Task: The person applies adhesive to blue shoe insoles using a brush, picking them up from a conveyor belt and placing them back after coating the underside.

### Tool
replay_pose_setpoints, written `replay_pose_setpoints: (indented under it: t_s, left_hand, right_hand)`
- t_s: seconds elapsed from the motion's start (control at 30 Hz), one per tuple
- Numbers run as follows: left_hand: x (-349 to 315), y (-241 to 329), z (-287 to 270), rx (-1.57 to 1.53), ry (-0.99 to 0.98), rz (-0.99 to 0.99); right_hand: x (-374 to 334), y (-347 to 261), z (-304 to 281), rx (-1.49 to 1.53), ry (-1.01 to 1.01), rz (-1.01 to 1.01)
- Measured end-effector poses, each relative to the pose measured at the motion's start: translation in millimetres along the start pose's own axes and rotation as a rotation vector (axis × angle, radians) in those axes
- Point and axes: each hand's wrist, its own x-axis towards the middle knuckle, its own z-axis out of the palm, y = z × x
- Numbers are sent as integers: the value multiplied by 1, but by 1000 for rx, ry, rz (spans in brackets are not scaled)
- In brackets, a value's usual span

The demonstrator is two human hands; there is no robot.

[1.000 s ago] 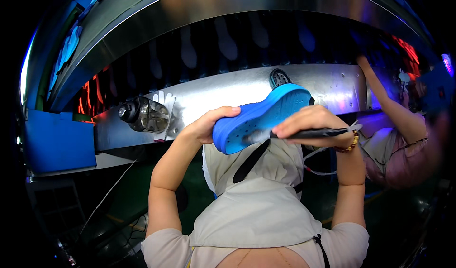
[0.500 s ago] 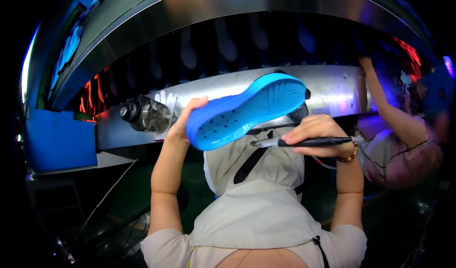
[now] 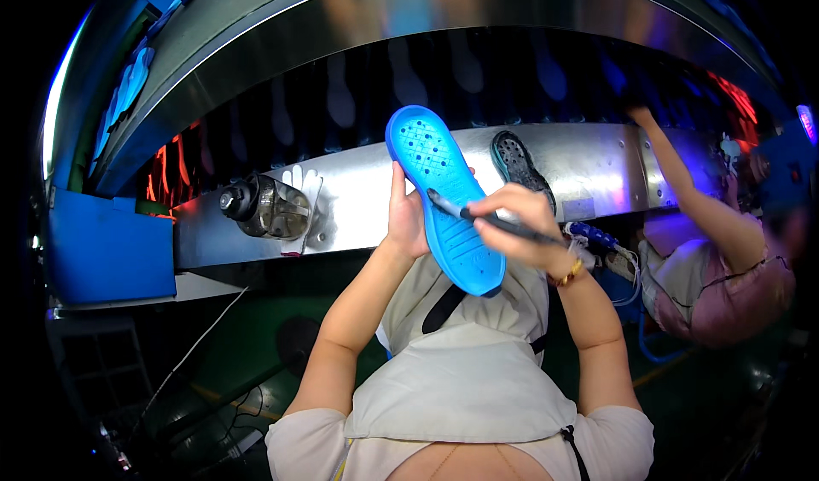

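A bright blue shoe sole (image 3: 461, 246) lies across my left hand (image 3: 407, 223), its perforated end pointing away and its ribbed end toward me. My left fingers are wrapped round its edge from below, one showing at the far side. In my right hand (image 3: 522, 225) is a black-handled brush (image 3: 512, 228), held like a pen. The brush's tip is over the middle of the sole, at or just above its surface. Beyond my right hand, a dark sole with round holes (image 3: 514, 159) sits on the metal ledge.
The metal ledge (image 3: 358, 182) runs along the machine's front. A dark lidded bottle (image 3: 273, 208) and a white glove (image 3: 309, 193) are on its left part. Sole shapes (image 3: 339, 93) stand in the dark opening behind. At right, a co-worker's arm (image 3: 691, 182) reaches into it.
The blue sole has swung from lying sideways to pointing away from me. The brush has moved from beside the sole to over its middle. The dark sole on the ledge now shows.
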Motion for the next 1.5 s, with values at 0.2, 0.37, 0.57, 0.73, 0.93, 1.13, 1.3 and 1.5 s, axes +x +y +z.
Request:
replay_pose_setpoints:
  t_s: [0.2,0.37,0.57,0.73,0.93,1.13,1.3,1.5]
  left_hand:
    - [-11,13,-9,41,18,121]
    - [-11,0,23,45,-22,131]
    - [-18,18,30,52,6,241]
    - [-15,23,33,93,59,320]
    - [-16,34,40,43,25,304]
    - [-16,45,45,122,-35,338]
    - [-13,55,64,86,-62,376]
    - [-26,0,72,60,-72,362]
  right_hand:
    - [-9,-34,-14,-8,-421,-133]
    - [5,-18,-8,100,57,0]
    - [-6,-31,-14,217,-222,-100]
    - [-10,-29,-12,120,-205,-123]
    - [-26,-12,-23,482,-47,158]
    - [-23,-15,-21,513,-269,-32]
    - [-25,3,-10,780,5,118]
    - [-27,-16,17,1009,274,229]
